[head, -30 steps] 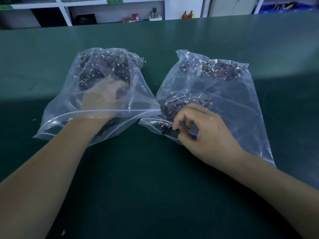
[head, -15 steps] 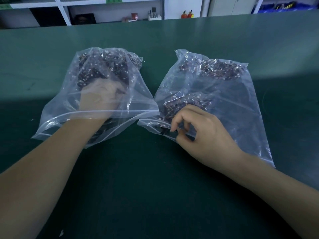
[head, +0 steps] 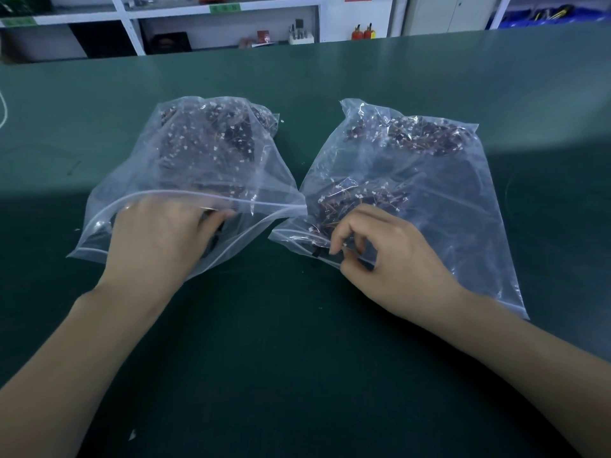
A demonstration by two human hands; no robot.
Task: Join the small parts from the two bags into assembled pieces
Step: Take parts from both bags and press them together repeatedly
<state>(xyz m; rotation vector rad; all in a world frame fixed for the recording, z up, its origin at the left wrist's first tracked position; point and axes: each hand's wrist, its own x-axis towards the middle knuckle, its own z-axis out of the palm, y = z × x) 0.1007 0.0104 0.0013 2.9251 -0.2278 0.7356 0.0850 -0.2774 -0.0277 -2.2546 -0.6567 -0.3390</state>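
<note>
small black part [head: 318, 252] pinched between right hand [head: 383, 259] thumb and forefinger, at mouth of right zip bag [head: 439, 193]. left hand [head: 158, 239] at mouth of left zip bag [head: 198, 153], fingers curled inward; held part hidden, cannot tell. step: fetching one part per bag. next: bring both together over green mat [head: 297, 358], align, press.

We can't tell what our left hand [head: 158, 239] holds, its fingertips are blurred inside the left bag [head: 185, 180]; parts [head: 205, 143] too tiny.
</note>
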